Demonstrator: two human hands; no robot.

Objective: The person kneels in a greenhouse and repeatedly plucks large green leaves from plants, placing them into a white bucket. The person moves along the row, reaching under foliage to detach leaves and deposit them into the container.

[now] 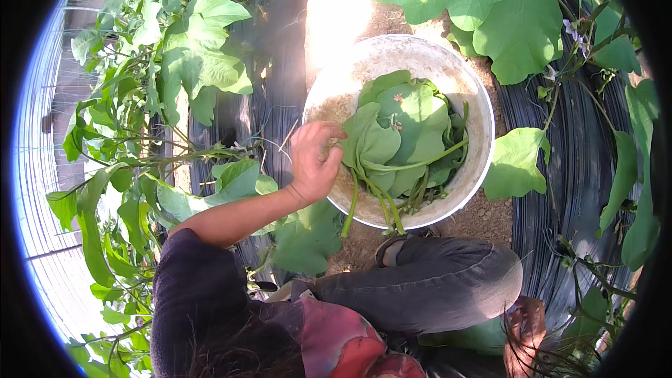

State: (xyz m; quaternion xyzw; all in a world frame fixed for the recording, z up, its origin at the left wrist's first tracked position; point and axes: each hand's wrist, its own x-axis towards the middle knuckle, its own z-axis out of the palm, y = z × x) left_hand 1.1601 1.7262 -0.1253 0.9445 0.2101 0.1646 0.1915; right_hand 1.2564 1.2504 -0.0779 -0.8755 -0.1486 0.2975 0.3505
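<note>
A round whitish bucket (480,110), stained inside, stands on the soil before me. In it lies a pile of large green leaves (415,110), seemingly eggplant leaves; several leaf stalks (388,205) hang over its near rim. My left hand (317,157) is at the bucket's left rim with curled fingers, against the edge of the leaf pile. Whether it grips the rim or a leaf cannot be told. My right hand (526,320) is low at the right, beside my bent knee, its fingers partly curled and partly hidden by shadow and hair; what it holds, if anything, is unclear.
Leafy plants (199,58) line the left side. More broad-leaved plants, seemingly eggplants, with pale purple flowers (575,34) stand at the right. Black plastic mulch film (567,168) covers the beds on both sides. Bare soil (483,220) shows between the bucket and my knee (493,278).
</note>
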